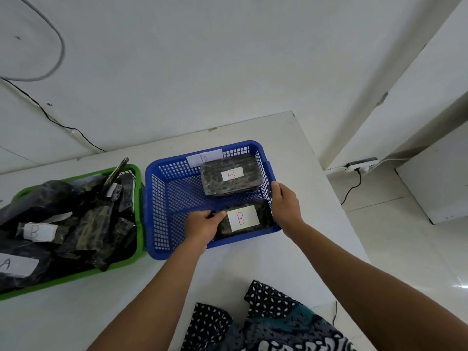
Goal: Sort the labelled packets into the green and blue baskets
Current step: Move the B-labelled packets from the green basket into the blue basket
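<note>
Both hands, left hand (202,224) and right hand (285,201), are gripping a dark plastic-wrapped packet (244,220) labelled "B" inside the blue plastic lattice basket (162,198).

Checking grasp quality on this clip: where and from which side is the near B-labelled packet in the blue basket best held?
By its two short ends, from above. The near B packet lies flat, label up, against the blue basket's near wall, so only its ends are free. The left hand pinches the left end; the right hand is at the right.
</note>
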The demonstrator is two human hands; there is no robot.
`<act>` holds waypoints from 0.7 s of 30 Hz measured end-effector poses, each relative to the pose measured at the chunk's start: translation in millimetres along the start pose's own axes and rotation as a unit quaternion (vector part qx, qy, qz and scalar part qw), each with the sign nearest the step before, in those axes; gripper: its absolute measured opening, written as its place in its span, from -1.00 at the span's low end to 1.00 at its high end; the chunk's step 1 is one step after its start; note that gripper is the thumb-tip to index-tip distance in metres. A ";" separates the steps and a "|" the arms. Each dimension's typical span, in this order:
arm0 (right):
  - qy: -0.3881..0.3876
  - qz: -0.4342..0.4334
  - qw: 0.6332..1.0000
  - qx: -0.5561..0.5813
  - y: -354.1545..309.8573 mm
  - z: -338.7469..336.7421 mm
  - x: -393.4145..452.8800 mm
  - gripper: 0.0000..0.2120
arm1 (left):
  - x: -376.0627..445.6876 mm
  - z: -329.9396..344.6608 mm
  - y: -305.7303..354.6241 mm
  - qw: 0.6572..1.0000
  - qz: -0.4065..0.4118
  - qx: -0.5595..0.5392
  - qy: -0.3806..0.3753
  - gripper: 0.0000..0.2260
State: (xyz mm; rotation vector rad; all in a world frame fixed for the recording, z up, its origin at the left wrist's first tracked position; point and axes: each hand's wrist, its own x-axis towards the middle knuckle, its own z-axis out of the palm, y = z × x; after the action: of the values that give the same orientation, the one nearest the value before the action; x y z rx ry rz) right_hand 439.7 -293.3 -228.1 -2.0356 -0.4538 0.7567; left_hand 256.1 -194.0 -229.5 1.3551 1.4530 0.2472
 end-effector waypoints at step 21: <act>-0.013 -0.279 0.942 -0.184 -95.6 44.1 -3.5 -0.54 | -25.8 -162.4 33.7 0.887 0.294 0.250 0.253 -0.69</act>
State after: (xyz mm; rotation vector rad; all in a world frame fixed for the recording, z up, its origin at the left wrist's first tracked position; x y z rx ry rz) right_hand 405.0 -216.6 -164.7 -2.0726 -1.2009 0.3642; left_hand 143.5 -124.6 -126.2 2.2788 1.5411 0.6953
